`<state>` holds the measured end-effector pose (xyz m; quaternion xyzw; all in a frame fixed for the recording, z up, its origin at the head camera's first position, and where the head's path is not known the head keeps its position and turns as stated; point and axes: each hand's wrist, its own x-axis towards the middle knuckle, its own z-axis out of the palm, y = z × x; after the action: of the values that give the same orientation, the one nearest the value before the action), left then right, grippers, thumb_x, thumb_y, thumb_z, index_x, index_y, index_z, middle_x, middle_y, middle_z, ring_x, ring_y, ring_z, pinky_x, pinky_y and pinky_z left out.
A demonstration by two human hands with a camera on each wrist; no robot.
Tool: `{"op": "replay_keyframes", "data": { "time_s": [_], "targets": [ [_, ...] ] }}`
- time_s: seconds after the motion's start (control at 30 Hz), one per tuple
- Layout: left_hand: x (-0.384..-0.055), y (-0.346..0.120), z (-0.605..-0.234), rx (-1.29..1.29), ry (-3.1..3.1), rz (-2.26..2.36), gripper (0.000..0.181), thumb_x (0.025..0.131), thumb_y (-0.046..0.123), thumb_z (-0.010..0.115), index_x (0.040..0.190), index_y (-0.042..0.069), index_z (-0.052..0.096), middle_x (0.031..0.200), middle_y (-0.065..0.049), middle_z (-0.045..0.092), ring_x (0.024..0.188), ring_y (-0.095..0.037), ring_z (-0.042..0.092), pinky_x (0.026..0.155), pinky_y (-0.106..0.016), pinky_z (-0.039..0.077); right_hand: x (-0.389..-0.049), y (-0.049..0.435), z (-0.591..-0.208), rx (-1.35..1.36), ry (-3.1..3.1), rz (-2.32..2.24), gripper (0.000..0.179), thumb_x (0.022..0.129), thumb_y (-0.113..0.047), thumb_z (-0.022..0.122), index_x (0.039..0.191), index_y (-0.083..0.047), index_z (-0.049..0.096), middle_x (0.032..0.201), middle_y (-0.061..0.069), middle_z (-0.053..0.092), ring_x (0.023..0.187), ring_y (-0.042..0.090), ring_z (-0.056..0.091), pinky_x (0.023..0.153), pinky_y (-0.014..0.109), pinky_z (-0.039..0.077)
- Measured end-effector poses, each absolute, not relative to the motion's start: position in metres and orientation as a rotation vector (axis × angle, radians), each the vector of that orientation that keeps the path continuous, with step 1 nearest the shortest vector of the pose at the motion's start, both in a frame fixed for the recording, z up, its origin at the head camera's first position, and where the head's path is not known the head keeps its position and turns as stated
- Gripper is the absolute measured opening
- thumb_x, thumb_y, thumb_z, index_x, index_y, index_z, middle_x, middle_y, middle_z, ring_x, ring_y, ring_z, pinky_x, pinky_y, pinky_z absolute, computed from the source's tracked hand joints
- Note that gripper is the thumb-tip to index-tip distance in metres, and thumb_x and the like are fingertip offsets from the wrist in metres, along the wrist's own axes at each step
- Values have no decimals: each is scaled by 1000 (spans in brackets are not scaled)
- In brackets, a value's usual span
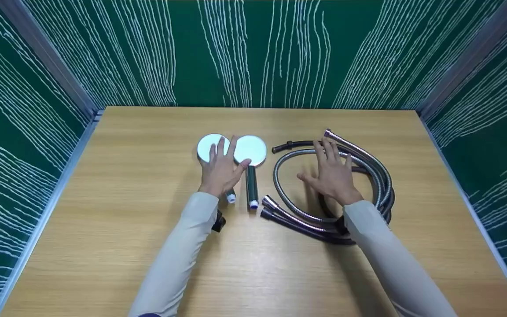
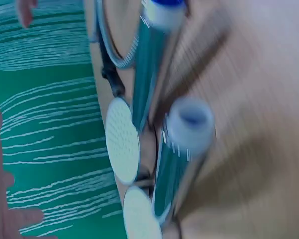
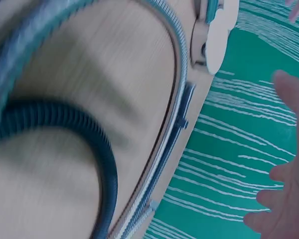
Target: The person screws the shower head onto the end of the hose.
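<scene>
Two shower heads lie side by side on the wooden table, each with a round white face and a dark green handle. My left hand (image 1: 222, 173), fingers spread, is over the left shower head (image 1: 206, 144) and hides part of its handle. Beside its thumb is the right shower head (image 1: 251, 149), its handle end pointing toward me. My right hand (image 1: 333, 178) is spread above the coiled shower hoses, holding nothing. One is a silver metal hose (image 1: 281, 187); the other is a black hose (image 3: 107, 164), partly hidden under the hand and sleeve.
The wooden table (image 1: 104, 211) is bounded by green panels (image 1: 262, 53) with white wavy lines at the back and both sides. Grey metal edging (image 1: 51, 193) runs along the left side. The hose ends (image 1: 271, 203) point toward the shower handles.
</scene>
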<state>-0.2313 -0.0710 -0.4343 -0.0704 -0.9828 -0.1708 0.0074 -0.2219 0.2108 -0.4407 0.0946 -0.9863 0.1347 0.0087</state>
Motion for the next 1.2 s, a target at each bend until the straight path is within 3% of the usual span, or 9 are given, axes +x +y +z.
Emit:
{"op": "replay_keyframes", "data": {
  "time_s": [0.13, 0.2, 0.33, 0.57, 0.77, 1.0, 1.2],
  "targets": [
    [-227, -62, -436, -174, -2971, -883, 70, 98, 56, 33, 153, 18, 13, 153, -21, 25, 139, -40, 30, 110, -58, 39, -218, 203, -439, 313, -3090, 511, 100, 82, -49, 68, 153, -9, 10, 159, 20, 7, 144, 44, 10, 111, 76, 7],
    [-226, -57, -437, -158, -2901, -1048, 66, 100, 51, 34, 152, 17, 16, 150, -20, 30, 137, -37, 35, 111, -54, 40, -217, 199, -438, 325, -3080, 557, 100, 81, -46, 70, 152, -9, 10, 158, 20, 8, 144, 44, 13, 110, 76, 9],
    [-224, -47, -438, -148, -2798, -1278, 60, 102, 45, 34, 151, 12, 20, 146, -20, 35, 133, -37, 40, 113, -52, 38, -215, 190, -437, 354, -3057, 616, 101, 80, -42, 73, 152, -8, 11, 158, 20, 9, 144, 42, 16, 110, 76, 13],
    [-222, -39, -441, -92, -2764, -1468, 56, 102, 43, 34, 149, 13, 24, 151, -16, 32, 137, -34, 36, 115, -50, 35, -211, 178, -442, 380, -3038, 703, 98, 80, -34, 75, 152, -8, 13, 157, 20, 13, 142, 41, 22, 111, 73, 19],
    [-219, -37, -449, -64, -2750, -1560, 53, 102, 40, 36, 146, 11, 29, 146, -18, 38, 125, -32, 49, 109, -48, 43, -202, 172, -451, 374, -3031, 852, 92, 82, -29, 73, 151, -9, 16, 158, 18, 15, 141, 39, 25, 116, 64, 19],
    [-213, -34, -465, -18, -2751, -1668, 50, 103, 35, 35, 144, 6, 32, 144, -21, 39, 131, -36, 43, 112, -49, 38, -191, 162, -467, 427, -2918, 971, 78, 81, -16, 73, 144, 0, 31, 146, 23, 36, 131, 41, 39, 112, 60, 33],
    [-205, -27, -473, 69, -2843, -1680, 54, 102, 35, 36, 145, 4, 29, 143, -23, 40, 132, -38, 40, 114, -51, 35, -181, 151, -484, 483, -2880, 1078, 65, 82, -9, 70, 138, 3, 38, 137, 24, 44, 123, 39, 48, 106, 51, 45]
  ]
}}
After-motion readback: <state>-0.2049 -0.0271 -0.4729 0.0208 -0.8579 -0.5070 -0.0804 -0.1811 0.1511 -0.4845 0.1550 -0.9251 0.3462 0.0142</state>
